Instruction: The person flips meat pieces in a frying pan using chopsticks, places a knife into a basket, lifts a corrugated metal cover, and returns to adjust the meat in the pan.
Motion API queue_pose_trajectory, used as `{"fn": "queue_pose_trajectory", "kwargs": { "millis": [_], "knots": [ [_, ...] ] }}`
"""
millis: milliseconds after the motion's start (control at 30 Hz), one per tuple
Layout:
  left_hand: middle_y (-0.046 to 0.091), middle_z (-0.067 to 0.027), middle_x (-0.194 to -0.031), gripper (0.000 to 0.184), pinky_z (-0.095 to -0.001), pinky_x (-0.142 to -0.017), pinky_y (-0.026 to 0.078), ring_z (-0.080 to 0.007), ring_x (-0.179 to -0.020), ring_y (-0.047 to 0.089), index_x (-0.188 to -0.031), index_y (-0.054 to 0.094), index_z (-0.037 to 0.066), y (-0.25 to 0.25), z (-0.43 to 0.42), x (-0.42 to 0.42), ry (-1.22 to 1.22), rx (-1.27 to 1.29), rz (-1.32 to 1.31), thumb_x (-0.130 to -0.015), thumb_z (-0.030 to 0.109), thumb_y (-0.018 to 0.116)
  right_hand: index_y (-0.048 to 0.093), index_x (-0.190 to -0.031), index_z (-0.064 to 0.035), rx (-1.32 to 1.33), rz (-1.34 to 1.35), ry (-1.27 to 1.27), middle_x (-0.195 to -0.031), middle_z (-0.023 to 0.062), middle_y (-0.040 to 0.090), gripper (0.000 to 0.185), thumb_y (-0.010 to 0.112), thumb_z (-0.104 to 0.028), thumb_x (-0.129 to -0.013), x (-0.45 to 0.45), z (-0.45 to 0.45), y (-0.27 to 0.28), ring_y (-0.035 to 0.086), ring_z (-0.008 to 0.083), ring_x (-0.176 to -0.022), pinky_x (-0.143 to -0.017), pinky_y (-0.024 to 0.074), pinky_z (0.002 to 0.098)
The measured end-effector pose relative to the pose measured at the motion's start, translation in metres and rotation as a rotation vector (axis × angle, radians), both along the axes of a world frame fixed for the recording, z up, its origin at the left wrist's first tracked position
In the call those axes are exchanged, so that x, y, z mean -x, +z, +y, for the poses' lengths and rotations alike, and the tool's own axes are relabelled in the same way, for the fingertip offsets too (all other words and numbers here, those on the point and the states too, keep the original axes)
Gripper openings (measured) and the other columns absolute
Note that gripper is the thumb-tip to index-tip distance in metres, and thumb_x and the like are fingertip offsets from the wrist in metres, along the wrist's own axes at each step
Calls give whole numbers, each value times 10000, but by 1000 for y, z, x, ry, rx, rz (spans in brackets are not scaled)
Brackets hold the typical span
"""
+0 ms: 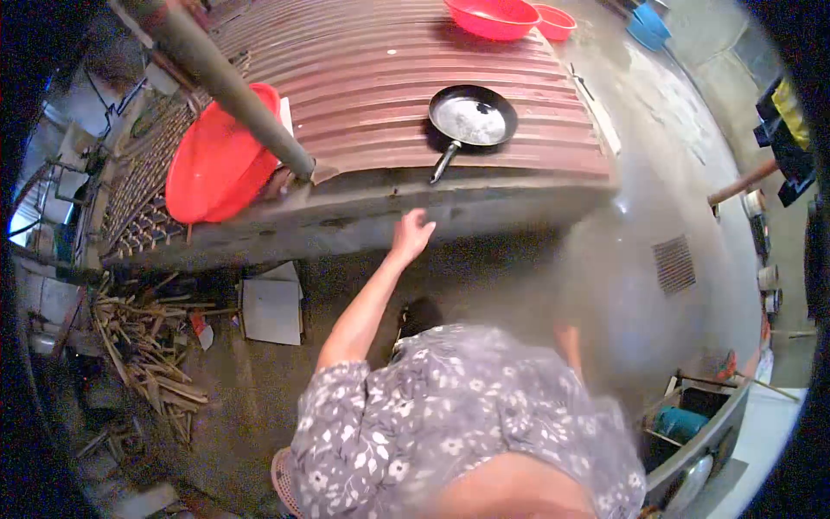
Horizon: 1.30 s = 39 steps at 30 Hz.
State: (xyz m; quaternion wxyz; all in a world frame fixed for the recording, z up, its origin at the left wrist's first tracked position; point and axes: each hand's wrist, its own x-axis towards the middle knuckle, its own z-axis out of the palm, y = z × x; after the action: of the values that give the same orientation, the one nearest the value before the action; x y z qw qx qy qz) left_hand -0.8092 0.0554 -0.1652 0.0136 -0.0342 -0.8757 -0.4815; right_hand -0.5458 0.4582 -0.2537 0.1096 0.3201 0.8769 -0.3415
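A black frying pan [471, 118] with a dark handle [445, 163] lies on the ribbed reddish sheet, its handle pointing toward me. My left hand [413, 235] reaches out just short of the sheet's near edge, below the end of the handle and apart from it. Its fingers are loosely bent with a gap at the thumb, and nothing shows in them. My right hand [567, 336] hangs low beside my body, smeared by motion, so its fingers cannot be made out.
Red basins [493, 19] stand at the far edge of the ribbed sheet [363, 104]. A large red tub [216, 164] leans behind a slanting pole [233, 95] at left. Split firewood [151, 355] lies on the floor. A floor drain [674, 265] is at right.
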Motion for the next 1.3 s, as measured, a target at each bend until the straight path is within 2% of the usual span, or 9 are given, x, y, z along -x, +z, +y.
{"fn": "queue_pose_trajectory", "kwargs": {
  "millis": [67, 100, 133, 333, 433, 667, 1000, 1067, 1300],
  "knots": [
    [566, -161, -927, 437, -396, -773, 440, -289, -891, 549, -1047, 502, -8, 18, 32, 56, -24, 240, 17, -701, 235, 613, 614, -710, 11, -52, -70, -128, -636, 200, 588, 381, 533, -360, -732, -21, 7, -9, 584, 318, -606, -582, 451, 384],
    [566, -161, -927, 437, -396, -773, 440, -289, -891, 549, -1047, 502, -8, 15, 44, 79, -24, 241, 12, -701, 235, 613, 610, -698, 22, -264, 173, -34, -641, 211, 582, 429, 517, -394, -748, -49, 22, -64, 574, 337, -582, -561, 445, 388],
    [556, -166, -951, 416, -403, -786, 431, -296, -914, 538, -1040, 502, -11, 9, 59, 105, -10, 323, -11, -705, 216, 599, 611, -692, 25, -187, -119, -69, -630, 188, 586, 375, 526, -334, -761, -79, 43, -108, 566, 295, -532, -513, 433, 369],
    [540, -192, -984, 336, -439, -802, 419, -340, -954, 515, -993, 507, -17, -57, 99, 226, -57, 621, -225, -691, 125, 547, 611, -692, 24, -125, -72, -226, -622, 179, 586, 355, 528, -314, -761, 6, 46, -79, 563, 280, -525, -505, 430, 363],
    [552, -203, -960, 307, -452, -785, 420, -365, -932, 523, -954, 531, 4, -43, 93, 237, -135, 553, -499, -663, 100, 545, 612, -692, 24, -62, -83, -311, -616, 174, 586, 343, 529, -302, -761, 21, 25, -68, 562, 271, -521, -500, 428, 359],
    [590, -190, -741, 283, -434, -660, 444, -360, -758, 578, -846, 557, 20, -41, 49, 232, -55, 225, -396, -592, 142, 579, 612, -691, 22, 83, -76, -499, -604, 161, 586, 315, 531, -274, -762, 43, -12, -40, 558, 250, -511, -488, 423, 351],
    [510, -48, -534, 199, -336, -505, 424, -157, -532, 513, -634, 502, -5, 9, -30, 379, 267, -1, -476, -535, 104, 636, 613, -691, 21, 242, 17, -890, -588, 144, 585, 279, 534, -238, -762, 15, -77, -49, 552, 223, -499, -473, 417, 340],
    [505, -37, -520, 177, -338, -485, 420, -166, -521, 515, -621, 503, 4, -29, -64, 421, 315, 165, -227, -541, 98, 631, 618, -702, 17, 293, -21, -898, -574, 117, 586, 227, 530, -185, -757, 31, -84, -22, 543, 181, -496, -468, 415, 321],
    [575, -190, -659, 218, -408, -621, 439, -295, -625, 563, -714, 556, -20, -54, -129, 465, 481, 378, -156, -588, 142, 625, 636, -728, -10, 129, -302, -790, -582, 119, 598, 201, 538, -186, -728, 5, -110, 35, 572, 196, -528, -512, 441, 308]
  ]
}}
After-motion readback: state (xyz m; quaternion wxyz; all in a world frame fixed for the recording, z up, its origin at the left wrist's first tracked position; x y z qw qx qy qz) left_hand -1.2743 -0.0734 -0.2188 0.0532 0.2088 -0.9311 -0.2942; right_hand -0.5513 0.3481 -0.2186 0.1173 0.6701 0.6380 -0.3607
